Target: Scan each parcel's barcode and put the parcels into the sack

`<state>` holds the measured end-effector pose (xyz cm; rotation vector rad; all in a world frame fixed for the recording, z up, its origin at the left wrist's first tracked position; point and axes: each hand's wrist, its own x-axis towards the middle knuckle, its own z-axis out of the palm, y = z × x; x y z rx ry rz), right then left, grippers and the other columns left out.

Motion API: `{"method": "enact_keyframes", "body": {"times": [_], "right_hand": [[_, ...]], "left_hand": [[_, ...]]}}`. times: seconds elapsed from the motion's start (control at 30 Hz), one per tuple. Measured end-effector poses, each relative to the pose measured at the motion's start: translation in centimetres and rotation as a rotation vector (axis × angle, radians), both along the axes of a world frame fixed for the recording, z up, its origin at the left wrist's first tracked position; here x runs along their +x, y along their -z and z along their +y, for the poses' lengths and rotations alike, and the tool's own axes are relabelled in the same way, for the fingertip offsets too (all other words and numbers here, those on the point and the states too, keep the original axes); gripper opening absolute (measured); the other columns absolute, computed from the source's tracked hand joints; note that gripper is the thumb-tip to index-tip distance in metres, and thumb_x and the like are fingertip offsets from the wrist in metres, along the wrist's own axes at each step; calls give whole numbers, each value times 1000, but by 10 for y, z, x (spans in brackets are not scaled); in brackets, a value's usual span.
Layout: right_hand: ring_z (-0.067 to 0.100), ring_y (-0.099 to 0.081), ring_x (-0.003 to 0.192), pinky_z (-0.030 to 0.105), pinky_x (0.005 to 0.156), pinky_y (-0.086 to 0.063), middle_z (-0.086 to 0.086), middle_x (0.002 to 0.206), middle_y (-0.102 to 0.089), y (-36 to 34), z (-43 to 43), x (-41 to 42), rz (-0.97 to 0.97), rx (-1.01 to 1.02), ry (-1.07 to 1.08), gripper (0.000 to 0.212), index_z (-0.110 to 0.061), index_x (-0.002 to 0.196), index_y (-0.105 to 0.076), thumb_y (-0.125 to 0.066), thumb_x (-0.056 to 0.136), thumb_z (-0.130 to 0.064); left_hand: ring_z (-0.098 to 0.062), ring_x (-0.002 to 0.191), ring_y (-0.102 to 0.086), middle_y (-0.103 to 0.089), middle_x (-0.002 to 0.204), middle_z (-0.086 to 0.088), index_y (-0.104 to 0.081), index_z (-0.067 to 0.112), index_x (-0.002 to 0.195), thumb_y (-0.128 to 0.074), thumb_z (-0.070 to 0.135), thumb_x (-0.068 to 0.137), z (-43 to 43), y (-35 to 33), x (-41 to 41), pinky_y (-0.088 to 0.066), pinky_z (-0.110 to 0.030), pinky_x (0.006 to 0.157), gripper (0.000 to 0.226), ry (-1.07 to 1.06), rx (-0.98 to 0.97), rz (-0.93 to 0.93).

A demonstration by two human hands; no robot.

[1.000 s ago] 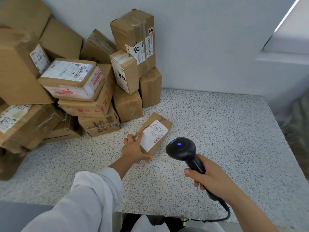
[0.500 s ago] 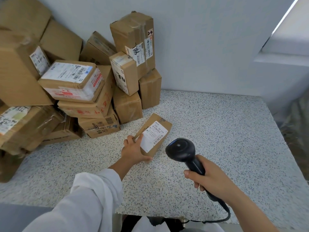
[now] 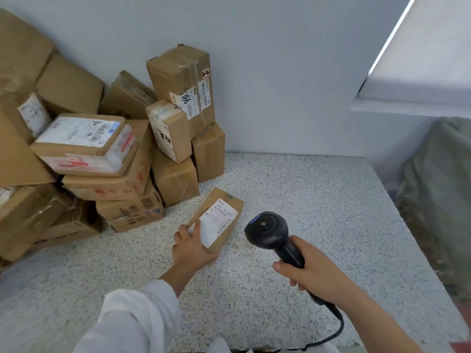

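Note:
A small flat cardboard parcel [image 3: 224,212] with a white barcode label lies on the speckled table [image 3: 318,207]. My left hand [image 3: 190,248] grips its near end, thumb along the near edge and fingers over the left side. My right hand [image 3: 309,273] holds a black corded barcode scanner [image 3: 270,233] by its handle, the head just right of the parcel. A grey-green sack [image 3: 438,189] hangs beside the table's right edge.
A pile of cardboard parcels [image 3: 102,154] is stacked against the wall at the left and back of the table. The white wall stands behind. The scanner's cable trails over the table's near edge.
The scanner's blue light, lit a second ago, is off. My hands and the parcel have hardly moved; the view has shifted slightly.

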<state>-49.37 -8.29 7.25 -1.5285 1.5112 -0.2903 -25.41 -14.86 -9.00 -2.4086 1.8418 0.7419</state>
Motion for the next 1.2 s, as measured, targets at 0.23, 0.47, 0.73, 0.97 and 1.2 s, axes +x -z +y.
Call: {"method": "enact_keyframes", "body": {"times": [0.23, 0.47, 0.73, 0.97, 1.2], "right_hand": [[7, -62, 63, 21, 60, -53, -2, 88, -64, -17, 12, 7, -13, -86, 158, 20, -29, 95, -50, -66, 84, -31], [-1, -56, 48, 19, 54, -47, -4, 68, -60, -33, 53, 19, -64, -194, 451, 18, -24, 95, -53, -67, 84, -24], [0, -55, 45, 18, 48, -45, -6, 58, -60, -45, 117, 18, -101, -296, 732, 18, -19, 95, -55, -68, 83, -17], [1, -54, 43, 16, 46, -46, 1, 61, -59, -60, 174, -27, -64, -379, 890, 15, -17, 88, -54, -68, 83, -14], [2, -56, 44, 17, 47, -47, -5, 61, -61, -61, 220, -116, -10, -411, 973, 20, -24, 93, -54, -69, 82, -15]], "left_hand": [[-32, 132, -19, -17, 143, -12, -14, 20, 147, -76, 55, 65, -6, -22, 16, -40, -44, 97, 109, -80, -121, 255], [-27, 134, -24, -20, 144, -7, -20, 19, 147, -78, 52, 65, -21, -90, 19, -39, -40, 102, 106, 207, -289, 355], [-20, 130, -29, -23, 141, 1, -23, 25, 146, -78, 52, 64, 1, -145, -14, -34, -37, 105, 103, 561, -322, 451], [-14, 127, -30, -26, 139, 4, -27, 26, 143, -80, 50, 61, 36, -165, -83, -40, -36, 101, 101, 731, -328, 547], [-13, 127, -30, -27, 140, 5, -27, 28, 142, -81, 50, 59, 69, -167, -199, -40, -30, 96, 101, 786, -391, 628]]}}
